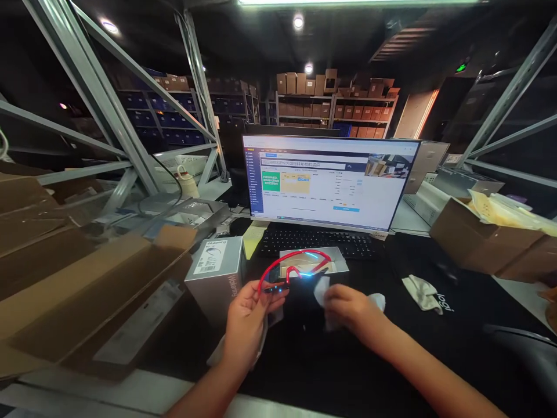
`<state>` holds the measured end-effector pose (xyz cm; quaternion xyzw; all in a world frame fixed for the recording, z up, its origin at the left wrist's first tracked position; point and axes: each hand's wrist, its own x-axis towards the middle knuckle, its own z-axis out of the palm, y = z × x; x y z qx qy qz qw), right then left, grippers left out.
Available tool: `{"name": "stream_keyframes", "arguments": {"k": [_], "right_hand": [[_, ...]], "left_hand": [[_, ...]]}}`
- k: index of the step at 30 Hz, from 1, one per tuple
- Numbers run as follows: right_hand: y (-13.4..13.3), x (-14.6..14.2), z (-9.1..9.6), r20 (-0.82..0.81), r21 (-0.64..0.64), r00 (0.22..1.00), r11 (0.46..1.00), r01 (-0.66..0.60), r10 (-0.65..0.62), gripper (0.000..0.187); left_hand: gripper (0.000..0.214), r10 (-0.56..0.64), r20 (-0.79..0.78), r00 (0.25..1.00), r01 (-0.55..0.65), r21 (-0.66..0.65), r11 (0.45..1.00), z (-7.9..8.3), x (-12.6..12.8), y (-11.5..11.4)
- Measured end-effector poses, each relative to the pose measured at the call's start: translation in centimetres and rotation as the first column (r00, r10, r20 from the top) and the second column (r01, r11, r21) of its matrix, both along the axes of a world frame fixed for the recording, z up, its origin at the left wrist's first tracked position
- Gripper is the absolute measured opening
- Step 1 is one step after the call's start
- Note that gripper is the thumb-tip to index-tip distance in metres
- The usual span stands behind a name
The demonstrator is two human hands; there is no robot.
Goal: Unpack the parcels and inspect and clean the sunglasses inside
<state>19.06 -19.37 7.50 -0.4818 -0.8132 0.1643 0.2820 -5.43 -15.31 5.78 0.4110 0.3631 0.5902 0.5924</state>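
Observation:
My left hand (250,316) is closed around one end of a red curved band (300,253). It has a dark section with small blue lights, and pale blue light glows along parts of the loop. In my right hand (354,310), pinched fingers hold a crumpled white wipe (322,290) beside the band's other side; whether it is cloth or paper I cannot tell. Just behind the band lies an open shallow box (342,261). A silver-grey carton (217,276) with a product label stands upright left of my left hand. Pale crumpled material shows under that hand.
A monitor (324,186) and black keyboard (322,242) stand behind. Another crumpled cloth (422,294) lies on the black desk mat (391,360). A large open cardboard box (87,290) fills the left side; a cardboard carton (483,238) with yellowish packing stands right. Metal posts frame the desk.

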Motion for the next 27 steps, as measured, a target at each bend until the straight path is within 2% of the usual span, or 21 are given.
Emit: {"name": "stream_keyframes", "arguments": {"k": [3,6,8,10,12,14,16,17,19,21,24,25,27], "right_hand": [[-0.6,0.9,1.4,0.095,-0.179,0.981,0.972,-0.153,0.171,0.032],[-1.7,2.0,3.0,0.121,-0.378,0.970,0.914,-0.150,0.209,0.036],[-2.4,2.2,3.6,0.108,-0.461,0.975,0.879,-0.123,0.193,0.035],[-3.0,2.1,4.1,0.105,-0.454,0.982,0.886,-0.094,0.157,0.039],[-3.5,2.0,4.6,0.081,-0.379,0.990,0.923,-0.074,0.112,0.038],[-3.5,2.0,4.9,-0.022,-0.263,0.998,0.962,-0.066,0.062,0.032],[-3.0,1.9,4.7,-0.214,-0.182,0.976,0.983,0.008,-0.048,0.026],[-2.6,1.8,4.4,-0.329,-0.188,0.937,0.980,0.060,-0.120,0.028],[-1.5,1.4,3.4,-0.541,-0.307,0.804,0.948,0.083,-0.246,0.041],[-0.5,0.9,2.5,-0.722,-0.417,0.619,0.908,-0.034,-0.309,0.050],[0.2,0.2,1.9,-0.863,-0.437,0.370,0.877,-0.201,-0.345,0.043],[0.2,0.2,1.9,-0.874,-0.439,0.328,0.871,-0.221,-0.357,0.042],[0.1,0.2,2.1,-0.874,-0.453,0.312,0.859,-0.241,-0.373,0.043]], "left_hand": [[0.050,-0.007,-0.015,1.000,0.007,-0.005,1.000,0.1,0.0,0.0],[0.051,-0.023,-0.025,0.999,0.023,-0.008,1.000,0.2,0.1,0.0],[0.051,-0.034,-0.024,0.999,0.034,-0.007,0.999,0.2,0.2,-0.1],[0.050,-0.044,-0.019,0.999,0.044,-0.006,0.999,0.1,0.2,-0.1],[0.049,-0.060,-0.012,0.998,0.060,-0.007,0.998,-0.1,0.3,-0.1],[0.047,-0.076,0.002,0.997,0.076,-0.017,0.997,-0.2,0.5,0.0],[0.046,-0.099,0.026,0.995,0.100,-0.050,0.994,-0.1,0.9,-0.1],[0.046,-0.114,0.039,0.993,0.117,-0.073,0.990,0.0,1.1,-0.2],[0.048,-0.148,0.059,0.987,0.154,-0.119,0.981,0.4,1.7,-0.6],[0.052,-0.187,0.055,0.981,0.193,-0.152,0.969,0.8,2.3,-1.0],[0.053,-0.248,0.023,0.968,0.249,-0.161,0.955,1.4,2.8,-1.4],[0.052,-0.263,0.012,0.965,0.261,-0.155,0.953,1.5,2.8,-1.5],[0.050,-0.276,-0.003,0.961,0.273,-0.135,0.953,1.7,2.9,-1.4]]}}
